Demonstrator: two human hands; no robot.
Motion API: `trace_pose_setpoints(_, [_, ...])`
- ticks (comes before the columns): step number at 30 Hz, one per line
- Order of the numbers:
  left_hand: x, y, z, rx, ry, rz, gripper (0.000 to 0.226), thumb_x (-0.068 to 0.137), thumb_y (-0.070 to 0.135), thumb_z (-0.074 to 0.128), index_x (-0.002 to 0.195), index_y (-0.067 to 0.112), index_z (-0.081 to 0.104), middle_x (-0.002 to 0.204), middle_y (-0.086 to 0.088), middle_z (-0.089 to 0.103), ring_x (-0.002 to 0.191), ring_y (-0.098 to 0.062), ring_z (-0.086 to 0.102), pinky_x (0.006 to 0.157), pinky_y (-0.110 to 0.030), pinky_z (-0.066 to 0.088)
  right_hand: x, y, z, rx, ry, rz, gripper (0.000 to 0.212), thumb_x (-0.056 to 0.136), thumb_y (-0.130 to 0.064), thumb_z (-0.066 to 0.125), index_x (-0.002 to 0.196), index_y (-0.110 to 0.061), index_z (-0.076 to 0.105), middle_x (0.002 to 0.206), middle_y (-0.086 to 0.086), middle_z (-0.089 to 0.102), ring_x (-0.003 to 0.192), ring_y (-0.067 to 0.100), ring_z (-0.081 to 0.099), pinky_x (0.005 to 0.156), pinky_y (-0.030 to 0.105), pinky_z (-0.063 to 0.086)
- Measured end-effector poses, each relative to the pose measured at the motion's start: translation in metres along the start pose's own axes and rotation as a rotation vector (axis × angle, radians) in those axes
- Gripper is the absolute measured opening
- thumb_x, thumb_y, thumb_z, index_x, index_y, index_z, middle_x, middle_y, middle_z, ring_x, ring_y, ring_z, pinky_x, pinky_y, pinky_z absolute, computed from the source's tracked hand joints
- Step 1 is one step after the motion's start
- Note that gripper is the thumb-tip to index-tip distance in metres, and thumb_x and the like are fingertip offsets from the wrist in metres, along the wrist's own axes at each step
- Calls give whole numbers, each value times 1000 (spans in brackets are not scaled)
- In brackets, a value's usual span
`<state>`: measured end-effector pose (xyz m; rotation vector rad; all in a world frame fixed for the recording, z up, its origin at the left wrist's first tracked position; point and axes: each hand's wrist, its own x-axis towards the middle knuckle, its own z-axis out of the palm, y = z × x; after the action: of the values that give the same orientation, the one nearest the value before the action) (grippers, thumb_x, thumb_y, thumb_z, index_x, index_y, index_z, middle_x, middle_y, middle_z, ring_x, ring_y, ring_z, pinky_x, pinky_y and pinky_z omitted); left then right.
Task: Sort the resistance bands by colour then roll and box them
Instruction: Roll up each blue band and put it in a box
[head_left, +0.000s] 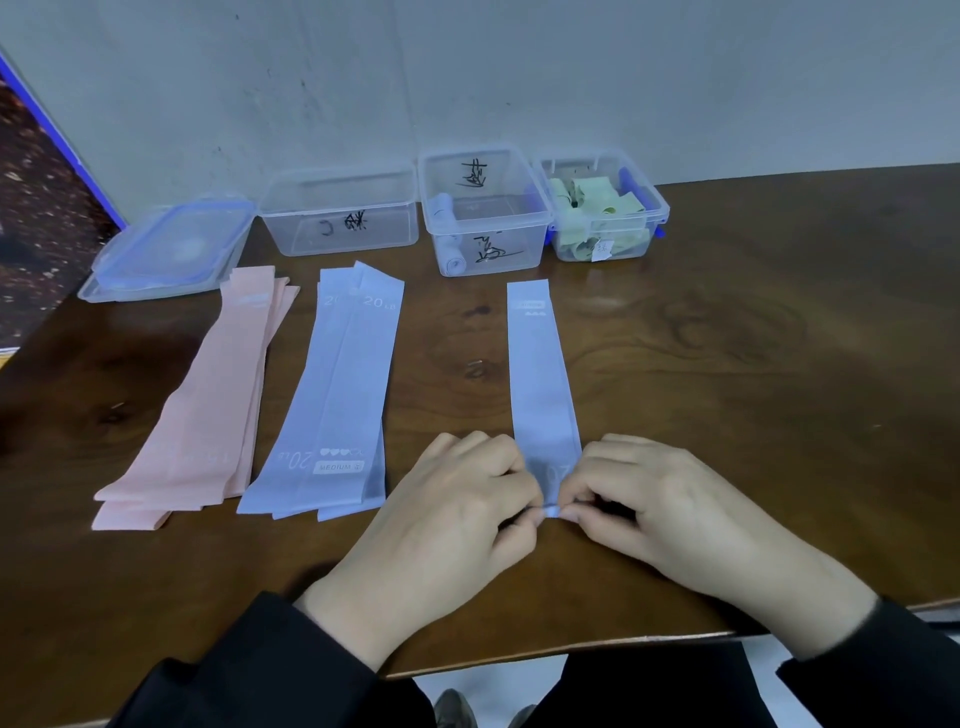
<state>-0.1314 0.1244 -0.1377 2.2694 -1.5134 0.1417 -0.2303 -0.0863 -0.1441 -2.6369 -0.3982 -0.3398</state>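
Left hand (447, 506) and right hand (657, 506) pinch the near end of the blue band (543, 379) — it stretches away across the worktop (727, 364).

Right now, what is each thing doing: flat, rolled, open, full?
Single blue band: flat, near end being rolled.
Left hand: pinching that band.
Right hand: pinching it too.
Blue pile: flat.
Pink pile: flat.
Left box: open, empty.
Middle box: open, rolled blue bands inside.
Right box: open, green bands inside.
Lids: off, stacked.
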Motion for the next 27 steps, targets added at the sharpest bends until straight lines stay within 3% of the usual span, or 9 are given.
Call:
trace_pose_setpoints(6, [3,0,2,4,-3,-39,22,97,38,50,87,27,66,90,14,49,86,-7,44,75,-29,43,-3,1,4,1,37,3,16,100,-34,61,94,-26,73,96,-16,57,88,9,54,73,30,50])
trace_pose_setpoints(10, [2,-1,1,-11,20,-56,10,95,35,57,88,28,62,92,15,50,85,-6,45,74,-25,42,-5,3,5,-2,60,5,18,98,-38,64,97,-25,77,98,-17,58,88,9,53,71,30,49])
trace_pose_setpoints(18, [2,-1,1,43,-9,-28,9,92,39,62,95,31,64,95,16,51,88,-5,46,79,-24,41,-3,5,7,5,94,18,22,99,-38,62,98,-25,79,96,-16,58,88,9,54,73,29,50])
trace_pose_setpoints(27, [2,-2,5,16,27,-65,10,96,34,61,96,30,69,93,15,52,87,-7,47,77,-29,44,-1,1,5,-6,81,41,20,100,-39,58,100,-27,74,97,-17,59,86,10,55,77,30,50])
